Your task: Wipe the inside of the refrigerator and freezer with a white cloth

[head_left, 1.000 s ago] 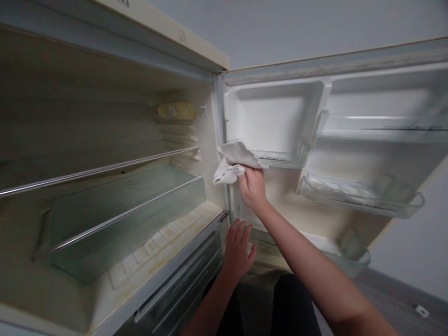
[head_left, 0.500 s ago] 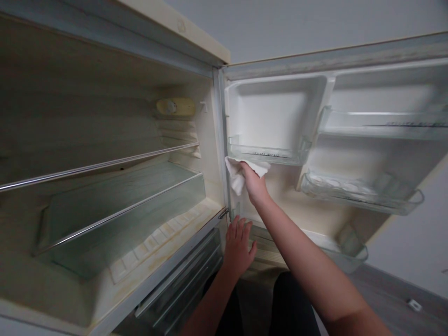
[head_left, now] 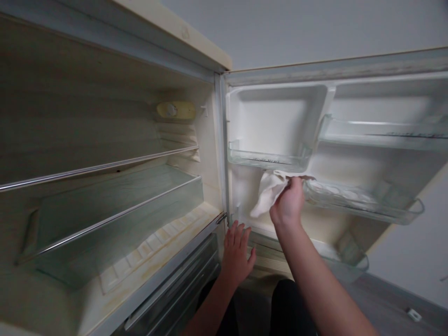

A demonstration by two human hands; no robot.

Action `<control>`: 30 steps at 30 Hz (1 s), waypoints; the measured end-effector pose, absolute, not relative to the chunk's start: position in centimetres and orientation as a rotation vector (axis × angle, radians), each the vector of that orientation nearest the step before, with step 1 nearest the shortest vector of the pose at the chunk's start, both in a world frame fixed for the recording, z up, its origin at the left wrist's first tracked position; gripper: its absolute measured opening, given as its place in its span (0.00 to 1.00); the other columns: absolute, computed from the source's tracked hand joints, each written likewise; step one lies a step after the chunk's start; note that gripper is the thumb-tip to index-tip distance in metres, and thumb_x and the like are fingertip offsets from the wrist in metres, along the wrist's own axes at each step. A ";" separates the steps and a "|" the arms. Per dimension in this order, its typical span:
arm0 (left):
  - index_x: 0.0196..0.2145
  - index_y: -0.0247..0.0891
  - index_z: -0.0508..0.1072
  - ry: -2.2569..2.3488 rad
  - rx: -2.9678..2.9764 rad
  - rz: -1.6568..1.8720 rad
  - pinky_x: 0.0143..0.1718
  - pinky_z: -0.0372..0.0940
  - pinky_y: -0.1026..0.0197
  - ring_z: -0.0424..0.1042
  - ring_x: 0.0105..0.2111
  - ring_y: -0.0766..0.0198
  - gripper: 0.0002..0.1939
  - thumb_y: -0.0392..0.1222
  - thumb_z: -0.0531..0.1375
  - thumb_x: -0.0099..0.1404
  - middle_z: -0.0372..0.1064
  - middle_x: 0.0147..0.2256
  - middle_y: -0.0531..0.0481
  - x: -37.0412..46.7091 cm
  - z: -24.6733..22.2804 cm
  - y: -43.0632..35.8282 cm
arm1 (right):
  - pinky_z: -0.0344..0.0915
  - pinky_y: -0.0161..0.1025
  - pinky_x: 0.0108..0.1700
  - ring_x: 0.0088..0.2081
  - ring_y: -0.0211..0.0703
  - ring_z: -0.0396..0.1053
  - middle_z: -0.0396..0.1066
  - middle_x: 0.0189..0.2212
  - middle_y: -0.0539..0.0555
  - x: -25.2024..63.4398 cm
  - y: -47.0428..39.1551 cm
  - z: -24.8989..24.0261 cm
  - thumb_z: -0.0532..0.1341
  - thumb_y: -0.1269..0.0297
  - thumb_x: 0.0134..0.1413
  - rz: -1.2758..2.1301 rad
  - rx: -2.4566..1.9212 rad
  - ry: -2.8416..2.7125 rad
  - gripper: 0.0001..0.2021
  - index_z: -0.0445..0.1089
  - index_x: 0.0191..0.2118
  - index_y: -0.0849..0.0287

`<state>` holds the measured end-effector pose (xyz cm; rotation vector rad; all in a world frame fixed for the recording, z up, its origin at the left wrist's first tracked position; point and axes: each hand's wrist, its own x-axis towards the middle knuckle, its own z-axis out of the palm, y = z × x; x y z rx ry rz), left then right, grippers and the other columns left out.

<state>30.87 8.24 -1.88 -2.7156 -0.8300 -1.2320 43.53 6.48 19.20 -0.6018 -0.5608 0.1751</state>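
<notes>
My right hand (head_left: 289, 200) is closed round a white cloth (head_left: 269, 190) in front of the inner side of the open fridge door (head_left: 280, 119). The cloth hangs down to the left of the fingers, just below the clear upper door bin (head_left: 268, 159). Whether it touches the door panel I cannot tell. Lower and to the left, my left hand (head_left: 238, 249) is open with its fingers spread. Its fingertips are by the hinge side of the door, near the left end of the lowest door bin (head_left: 325, 249).
On the left, the fridge compartment holds a glass shelf (head_left: 98, 168) and a clear drawer (head_left: 122, 233); its floor (head_left: 154, 268) is stained yellow. A clear egg-tray bin (head_left: 360, 205) juts from the door at right. Clear freezer drawers (head_left: 175, 294) lie below. A small white object (head_left: 414, 315) rests on the floor.
My right hand has moved right with the cloth, from near the hinge side toward the middle of the door. My left hand has stayed nearly in place. The view has shifted slightly.
</notes>
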 end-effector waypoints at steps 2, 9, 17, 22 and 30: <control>0.63 0.36 0.64 -0.834 -2.694 -1.233 0.66 0.58 0.36 0.54 0.69 0.40 0.32 0.38 0.63 0.62 0.63 0.63 0.36 30.9 -1.9 8.3 | 0.67 0.41 0.57 0.47 0.39 0.72 0.73 0.39 0.48 42.5 5.7 18.8 0.58 0.57 0.57 0.102 -0.618 -0.549 0.09 0.70 0.40 0.54; 0.63 0.38 0.64 -0.870 -2.686 -1.232 0.63 0.61 0.35 0.58 0.67 0.39 0.32 0.40 0.64 0.61 0.65 0.62 0.35 31.0 -2.6 8.7 | 0.70 0.42 0.48 0.42 0.43 0.74 0.75 0.37 0.51 40.4 2.6 19.0 0.65 0.59 0.55 0.129 -0.771 -0.662 0.09 0.72 0.38 0.57; 0.59 0.36 0.66 -0.846 -2.664 -1.238 0.62 0.62 0.35 0.58 0.67 0.38 0.31 0.41 0.66 0.59 0.67 0.60 0.34 31.1 -2.9 8.6 | 0.69 0.50 0.57 0.43 0.50 0.76 0.77 0.32 0.55 40.6 1.7 14.1 0.62 0.60 0.60 -0.420 -1.132 -0.909 0.07 0.78 0.37 0.54; 0.63 0.37 0.63 -0.822 -2.664 -1.266 0.65 0.59 0.36 0.55 0.69 0.41 0.33 0.38 0.64 0.61 0.63 0.63 0.36 31.0 -2.2 8.2 | 0.63 0.61 0.64 0.57 0.57 0.70 0.78 0.42 0.59 43.3 2.2 14.8 0.64 0.58 0.57 -0.612 -1.227 -1.138 0.08 0.79 0.40 0.50; 0.62 0.37 0.64 -0.825 -2.698 -1.262 0.66 0.57 0.37 0.54 0.69 0.42 0.30 0.39 0.63 0.63 0.64 0.63 0.37 31.0 -2.4 7.9 | 0.37 0.70 0.71 0.70 0.61 0.51 0.68 0.59 0.64 42.6 4.9 23.5 0.51 0.60 0.70 -1.112 -1.470 -1.421 0.19 0.68 0.60 0.61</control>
